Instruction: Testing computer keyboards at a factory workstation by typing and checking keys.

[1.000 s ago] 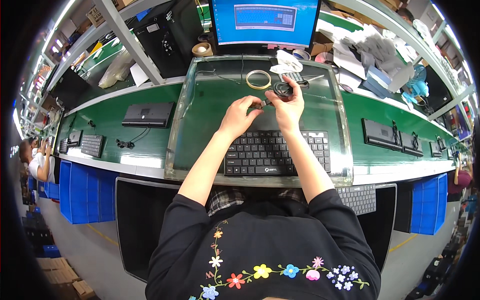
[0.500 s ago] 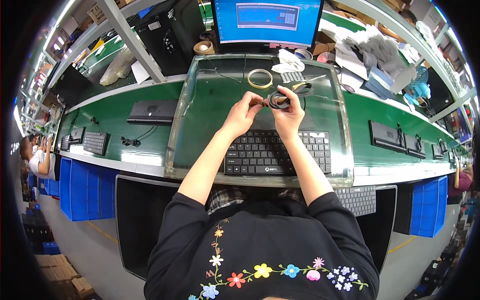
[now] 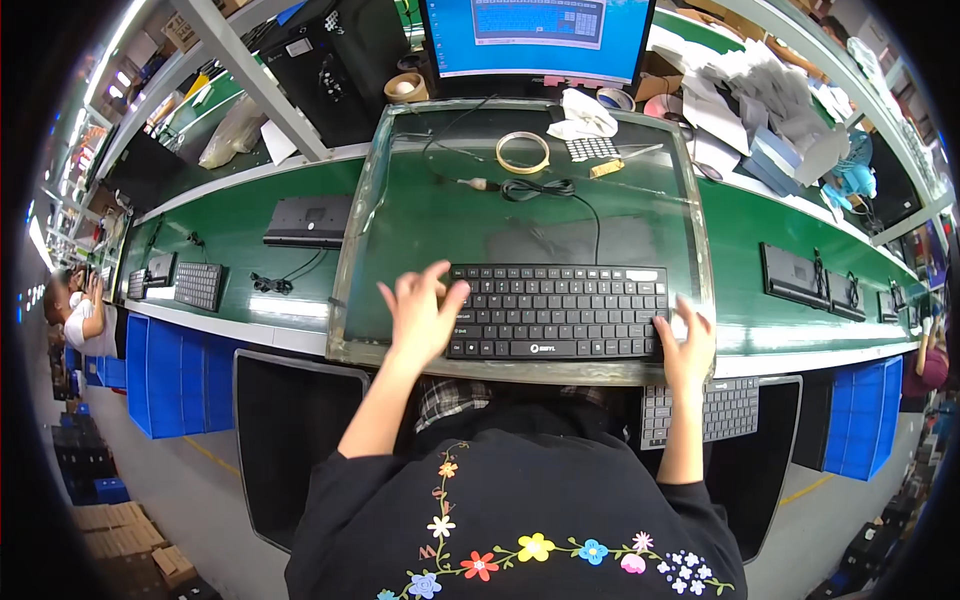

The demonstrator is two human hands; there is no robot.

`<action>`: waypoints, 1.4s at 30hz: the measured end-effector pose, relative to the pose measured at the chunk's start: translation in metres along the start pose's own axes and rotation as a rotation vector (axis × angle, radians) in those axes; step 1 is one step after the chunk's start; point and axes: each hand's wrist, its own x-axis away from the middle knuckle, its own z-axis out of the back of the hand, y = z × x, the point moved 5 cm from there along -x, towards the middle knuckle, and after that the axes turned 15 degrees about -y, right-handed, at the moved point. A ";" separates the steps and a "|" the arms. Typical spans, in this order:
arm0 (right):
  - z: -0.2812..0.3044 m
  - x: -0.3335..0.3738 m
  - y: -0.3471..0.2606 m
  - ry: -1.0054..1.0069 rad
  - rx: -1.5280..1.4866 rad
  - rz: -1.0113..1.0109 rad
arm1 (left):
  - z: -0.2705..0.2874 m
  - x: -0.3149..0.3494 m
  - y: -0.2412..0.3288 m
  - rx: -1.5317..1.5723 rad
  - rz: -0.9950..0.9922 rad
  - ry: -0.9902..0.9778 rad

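Observation:
A black keyboard (image 3: 555, 310) lies on the glass-topped work surface in front of me. At its left end is my left hand (image 3: 418, 315), fingers spread, with the thumb and forefinger by the corner keys. My right hand (image 3: 688, 345) is at the opposite end, its fingers apart and the thumb close to the right edge. Neither hand holds anything. Behind the keyboard lies its coiled black cable (image 3: 538, 190), which joins a pale connector (image 3: 480, 184) on another thin lead.
A tape roll (image 3: 522, 152), a dotted label sheet (image 3: 592, 149) and a crumpled white cloth (image 3: 583, 116) lie farther back. Beyond stands a lit monitor (image 3: 540, 40). More keyboards (image 3: 308, 220) line both sides of the bench; another keyboard (image 3: 728, 410) sits below the right edge.
My hands have let go of the cable bundle and come apart, down to the two ends of the keyboard. The cable now rests on the glass, joined to the lead.

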 end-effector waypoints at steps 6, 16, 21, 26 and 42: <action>-0.016 0.026 0.032 0.122 -0.077 0.050 | -0.015 0.013 0.009 -0.115 -0.118 0.117; -0.009 -0.041 -0.007 0.005 0.184 0.130 | -0.004 0.012 -0.003 -0.117 -0.128 -0.328; -0.017 -0.010 0.010 0.122 0.062 0.135 | 0.002 0.008 0.008 -0.061 -0.161 -0.334; -0.013 0.052 0.014 0.195 0.180 0.161 | 0.010 -0.022 0.007 -0.331 -0.119 -0.170; -0.013 0.024 -0.029 0.046 0.006 0.309 | -0.015 0.055 -0.009 -0.134 -0.363 0.133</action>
